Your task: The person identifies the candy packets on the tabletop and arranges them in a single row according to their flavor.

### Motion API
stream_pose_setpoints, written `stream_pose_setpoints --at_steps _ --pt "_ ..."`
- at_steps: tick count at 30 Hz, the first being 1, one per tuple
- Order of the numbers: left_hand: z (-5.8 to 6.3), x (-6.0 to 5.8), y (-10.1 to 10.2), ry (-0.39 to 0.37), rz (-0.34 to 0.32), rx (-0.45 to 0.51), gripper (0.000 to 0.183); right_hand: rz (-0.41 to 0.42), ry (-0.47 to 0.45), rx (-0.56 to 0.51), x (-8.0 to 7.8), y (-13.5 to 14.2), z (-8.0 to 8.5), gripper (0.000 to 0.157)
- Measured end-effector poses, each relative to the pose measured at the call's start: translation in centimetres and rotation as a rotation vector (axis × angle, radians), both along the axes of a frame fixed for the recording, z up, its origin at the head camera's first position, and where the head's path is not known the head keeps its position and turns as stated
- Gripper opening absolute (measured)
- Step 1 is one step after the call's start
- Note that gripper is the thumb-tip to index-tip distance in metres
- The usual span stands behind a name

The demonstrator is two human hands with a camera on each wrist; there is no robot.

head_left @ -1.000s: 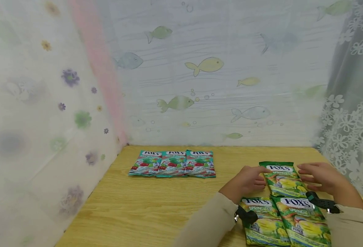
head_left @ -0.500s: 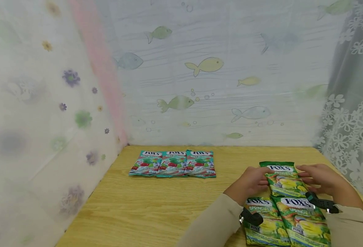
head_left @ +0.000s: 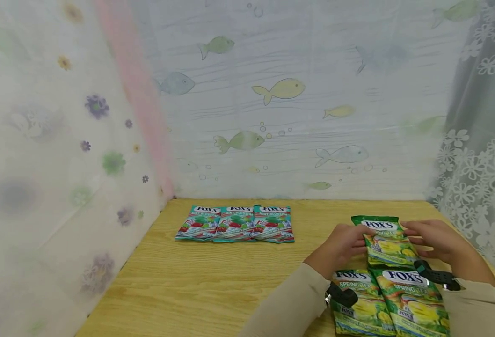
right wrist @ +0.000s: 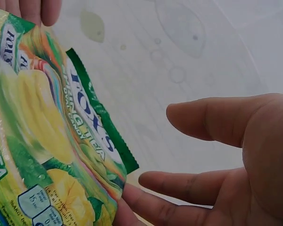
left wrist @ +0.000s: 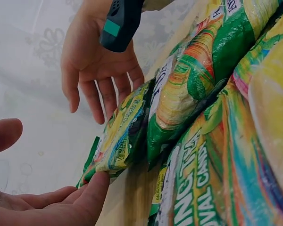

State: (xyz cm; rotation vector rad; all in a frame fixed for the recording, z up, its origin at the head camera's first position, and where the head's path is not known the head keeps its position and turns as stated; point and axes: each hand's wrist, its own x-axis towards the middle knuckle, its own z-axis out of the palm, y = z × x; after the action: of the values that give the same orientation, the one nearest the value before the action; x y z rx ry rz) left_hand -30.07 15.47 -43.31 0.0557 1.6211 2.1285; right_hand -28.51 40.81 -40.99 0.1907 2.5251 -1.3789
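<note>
A green-and-yellow candy bag marked Fox's Spring Tea stands between my two hands in the head view. My left hand touches its left edge with fairly straight fingers; the thumb stands apart in the left wrist view. At the bag's other side is my right hand, thumb raised off it. In the right wrist view its extended fingers reach the bag's side, lower ones partly hidden behind it. Two matching candy bags lie nearer me, one on the left and one on the right.
Three teal Mint Blossom candy bags lie in an overlapping row at the back left of the wooden table. A fish-patterned curtain hangs behind, and a flowered sheet borders the left side.
My left hand has come in to the right against the far Spring Tea bag. That bag has shifted slightly back and left, with the right hand moving along.
</note>
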Motion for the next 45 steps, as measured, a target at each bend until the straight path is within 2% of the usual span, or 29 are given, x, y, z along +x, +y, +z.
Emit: stream_pose_setpoints --at_steps 5,10,15,22,30,36,45 --pt "0.6 -0.3 0.0 0.012 0.01 0.034 0.026 0.004 0.03 0.0 0.2 -0.2 0.4 0.099" --pt "0.7 -0.8 0.0 0.032 0.036 0.053 0.016 0.002 0.058 -0.004 0.4 -0.7 0.8 0.097" --pt "0.8 -1.0 -0.8 0.064 0.039 0.039 0.021 0.005 0.09 -0.02 0.4 -1.5 1.2 0.095" --pt "1.3 -1.4 -2.8 0.108 0.003 0.036 0.036 0.036 0.133 -0.026 0.2 -3.0 1.8 0.094" --pt "1.3 -2.0 -4.8 0.176 -0.061 0.042 0.04 0.069 0.198 -0.035 0.1 -4.5 2.4 0.087" --pt "1.2 -2.1 -6.5 0.209 -0.081 0.02 0.048 0.1 0.23 -0.049 0.2 -5.9 2.6 0.081" --pt "2.2 -3.0 -9.3 0.239 -0.09 0.029 0.051 0.122 0.279 -0.086 -0.3 -8.1 3.1 0.079"
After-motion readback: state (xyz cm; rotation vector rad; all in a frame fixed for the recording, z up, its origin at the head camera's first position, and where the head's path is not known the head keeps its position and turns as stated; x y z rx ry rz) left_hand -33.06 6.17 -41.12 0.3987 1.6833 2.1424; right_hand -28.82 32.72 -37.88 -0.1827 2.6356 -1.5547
